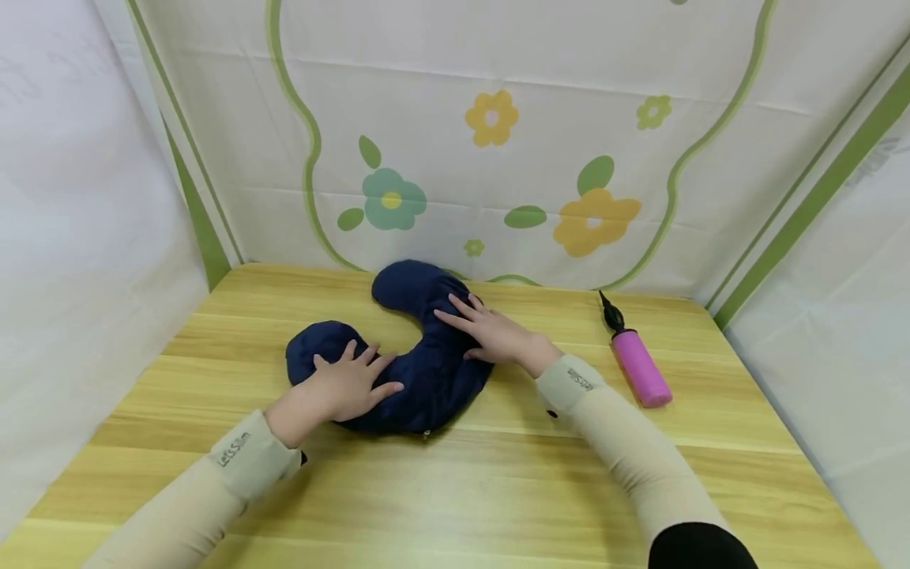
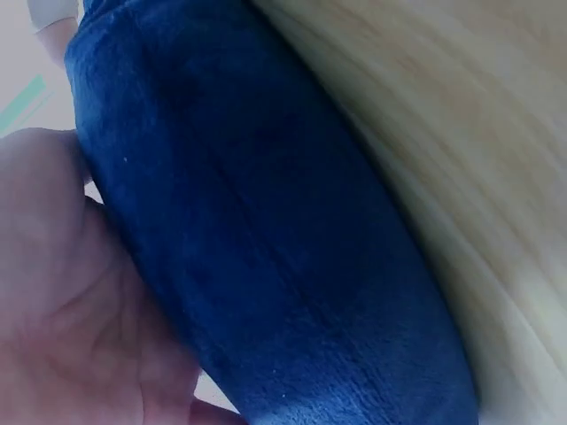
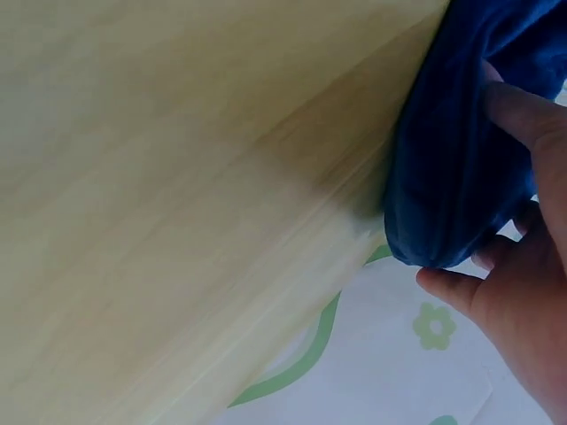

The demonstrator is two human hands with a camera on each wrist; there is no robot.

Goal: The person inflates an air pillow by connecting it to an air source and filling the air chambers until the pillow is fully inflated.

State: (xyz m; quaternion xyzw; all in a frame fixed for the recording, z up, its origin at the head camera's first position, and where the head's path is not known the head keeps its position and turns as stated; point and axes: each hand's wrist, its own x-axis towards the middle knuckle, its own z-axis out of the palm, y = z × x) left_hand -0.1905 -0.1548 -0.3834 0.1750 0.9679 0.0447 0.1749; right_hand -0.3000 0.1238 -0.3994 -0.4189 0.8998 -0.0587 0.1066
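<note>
A navy blue U-shaped neck pillow [image 1: 434, 379] lies on the wooden table, its opening facing the back left. My left hand [image 1: 346, 385] rests on its left arm with the fingers spread. On the right side of the pillow my right hand [image 1: 498, 332] lies flat, fingers spread over the fabric. A small zipper pull [image 1: 426, 434] shows at the pillow's front edge. The left wrist view shows the palm beside the plush pillow [image 2: 257, 221]. In the right wrist view, the thumb and fingers touch the pillow [image 3: 452, 168].
A pink hand pump [image 1: 642, 370] with a black nozzle lies on the table [image 1: 462, 506] to the right, near the right forearm. Behind the table hangs a white cloth [image 1: 441, 63] printed with flowers. White sheets also hang at the left and right sides.
</note>
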